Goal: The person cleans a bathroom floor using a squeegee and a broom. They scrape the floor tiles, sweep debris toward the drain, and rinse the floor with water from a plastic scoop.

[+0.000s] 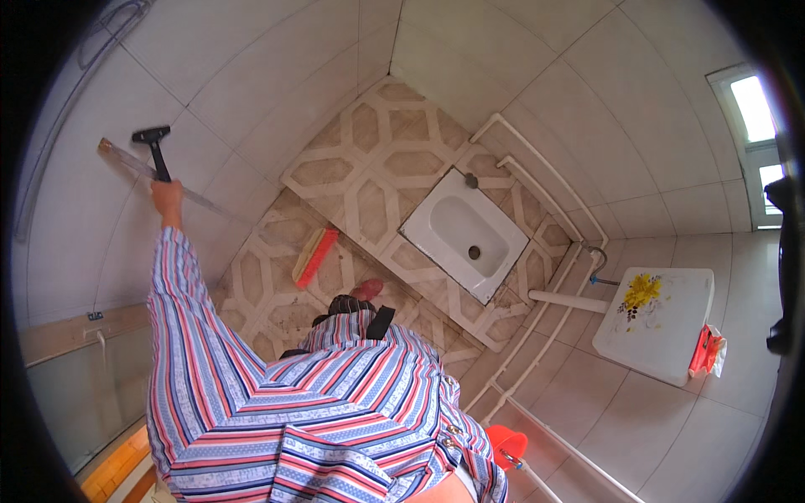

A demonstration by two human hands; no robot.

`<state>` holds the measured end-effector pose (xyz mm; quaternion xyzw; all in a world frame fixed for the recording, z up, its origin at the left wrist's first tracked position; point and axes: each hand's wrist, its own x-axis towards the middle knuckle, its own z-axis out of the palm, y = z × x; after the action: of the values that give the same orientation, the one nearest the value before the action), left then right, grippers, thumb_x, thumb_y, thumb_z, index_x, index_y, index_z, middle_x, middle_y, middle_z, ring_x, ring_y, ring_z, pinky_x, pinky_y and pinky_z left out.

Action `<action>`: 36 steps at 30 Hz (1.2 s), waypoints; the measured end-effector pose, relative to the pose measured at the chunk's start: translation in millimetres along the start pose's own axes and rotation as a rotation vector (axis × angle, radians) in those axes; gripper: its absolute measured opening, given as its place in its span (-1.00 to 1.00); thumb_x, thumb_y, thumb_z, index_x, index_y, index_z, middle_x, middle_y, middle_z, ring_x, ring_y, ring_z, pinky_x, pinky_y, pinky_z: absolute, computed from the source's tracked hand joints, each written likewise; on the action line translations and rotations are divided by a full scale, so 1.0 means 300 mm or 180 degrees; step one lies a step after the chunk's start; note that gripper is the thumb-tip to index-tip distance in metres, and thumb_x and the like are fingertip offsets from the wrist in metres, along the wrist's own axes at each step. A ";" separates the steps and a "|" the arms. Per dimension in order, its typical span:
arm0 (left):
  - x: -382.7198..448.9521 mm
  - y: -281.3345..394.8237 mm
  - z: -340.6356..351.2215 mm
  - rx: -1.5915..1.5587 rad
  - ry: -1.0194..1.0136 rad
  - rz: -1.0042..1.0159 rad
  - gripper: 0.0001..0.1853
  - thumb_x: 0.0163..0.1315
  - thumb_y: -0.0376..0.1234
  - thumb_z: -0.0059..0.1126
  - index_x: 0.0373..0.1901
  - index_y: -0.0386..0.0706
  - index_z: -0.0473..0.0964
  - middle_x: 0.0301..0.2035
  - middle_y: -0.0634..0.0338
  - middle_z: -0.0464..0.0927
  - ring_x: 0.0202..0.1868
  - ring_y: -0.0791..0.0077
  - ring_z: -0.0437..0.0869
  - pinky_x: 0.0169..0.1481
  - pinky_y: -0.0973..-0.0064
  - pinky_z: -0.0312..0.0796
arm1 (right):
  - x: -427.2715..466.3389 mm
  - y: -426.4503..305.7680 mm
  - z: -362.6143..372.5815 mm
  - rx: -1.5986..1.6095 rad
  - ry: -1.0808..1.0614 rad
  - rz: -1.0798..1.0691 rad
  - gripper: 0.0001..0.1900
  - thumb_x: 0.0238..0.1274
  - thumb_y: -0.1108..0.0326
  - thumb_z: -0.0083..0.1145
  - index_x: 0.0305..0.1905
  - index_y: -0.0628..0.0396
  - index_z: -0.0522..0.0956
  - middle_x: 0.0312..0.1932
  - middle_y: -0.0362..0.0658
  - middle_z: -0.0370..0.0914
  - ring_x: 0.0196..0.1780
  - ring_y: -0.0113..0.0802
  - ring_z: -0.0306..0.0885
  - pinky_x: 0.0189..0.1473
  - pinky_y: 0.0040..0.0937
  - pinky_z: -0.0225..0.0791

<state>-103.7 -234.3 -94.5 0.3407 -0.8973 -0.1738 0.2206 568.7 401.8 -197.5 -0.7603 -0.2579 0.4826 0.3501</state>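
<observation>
My left hand (167, 200) is stretched out at the left, shut around the handle of a black T-shaped scraper (160, 154). The scraper's wide head is up against or close to the pale tiled wall (214, 119); contact cannot be made out. A long, thin pole (126, 159) slants past the same hand, and whether the hand touches it cannot be told. On the floor below lies a broom head (316, 258) with red bristles, near my foot (368, 288). My right hand is out of view, beyond my striped clothing.
A white squat toilet (468, 236) is set into a raised patterned floor (371, 201). White pipes (547, 170) run along the right wall. A cistern (660, 339) with a yellow flower decal holds a red packet (707, 352) at its edge. A red plastic vessel (506, 445) is by a tap.
</observation>
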 end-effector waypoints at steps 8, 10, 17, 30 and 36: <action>-0.547 0.026 0.204 -0.0618 -0.1641 0.1171 -0.67 -0.21 -0.39 0.16 -0.31 -0.27 0.44 -0.50 -0.07 0.54 -0.39 0.07 0.60 -0.32 0.26 0.40 | -0.017 0.022 -0.150 0.0289 0.0375 -0.0133 -0.81 0.05 0.25 -0.01 -0.43 0.16 0.42 -0.62 -0.15 0.42 -0.65 -0.39 0.37 -0.75 -0.45 0.16; -0.720 0.114 0.254 -0.0782 -0.2166 0.1549 -0.67 -0.21 -0.36 0.20 -0.31 -0.23 0.47 -0.49 -0.04 0.55 -0.39 0.09 0.60 -0.31 0.28 0.40 | -0.002 0.047 -0.180 0.0355 0.0426 -0.0152 -0.81 0.05 0.25 0.00 -0.44 0.17 0.42 -0.62 -0.15 0.42 -0.66 -0.38 0.36 -0.75 -0.45 0.16; -1.438 0.650 0.268 -0.1520 -0.3496 0.3449 -0.62 -0.20 -0.22 0.26 -0.28 -0.13 0.52 -0.46 -0.01 0.56 -0.36 0.06 0.59 -0.27 0.24 0.41 | 0.137 0.074 -0.210 0.0679 0.0483 -0.0159 -0.81 0.03 0.26 0.00 -0.46 0.17 0.41 -0.64 -0.14 0.42 -0.67 -0.38 0.36 -0.76 -0.44 0.16; -2.256 0.956 -0.231 -0.2401 -0.5430 0.5259 -0.62 -0.18 -0.10 0.29 -0.50 -0.22 0.48 -0.57 -0.04 0.52 -0.46 0.11 0.58 -0.35 0.25 0.36 | -0.028 0.210 -0.185 0.1217 0.0284 -0.0290 -0.87 0.07 0.31 0.05 -0.46 0.11 0.43 -0.67 -0.21 0.39 -0.71 -0.46 0.30 -0.77 -0.50 0.10; -2.303 0.824 -0.369 -0.2212 -0.7286 0.3910 -0.82 -0.14 -0.35 0.17 -0.46 -0.22 0.50 -0.68 0.33 0.43 -0.61 0.66 0.41 -0.57 0.52 0.27 | -0.198 0.336 -0.091 0.1421 0.0017 -0.0644 -0.88 0.14 0.34 0.04 -0.45 0.10 0.46 -0.69 -0.29 0.37 -0.70 -0.59 0.26 -0.71 -0.59 0.12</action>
<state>284.3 398.1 -78.7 -0.5227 -0.4921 -0.4494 -0.5317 575.4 288.0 -235.4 -0.6357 -0.2188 0.4881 0.5566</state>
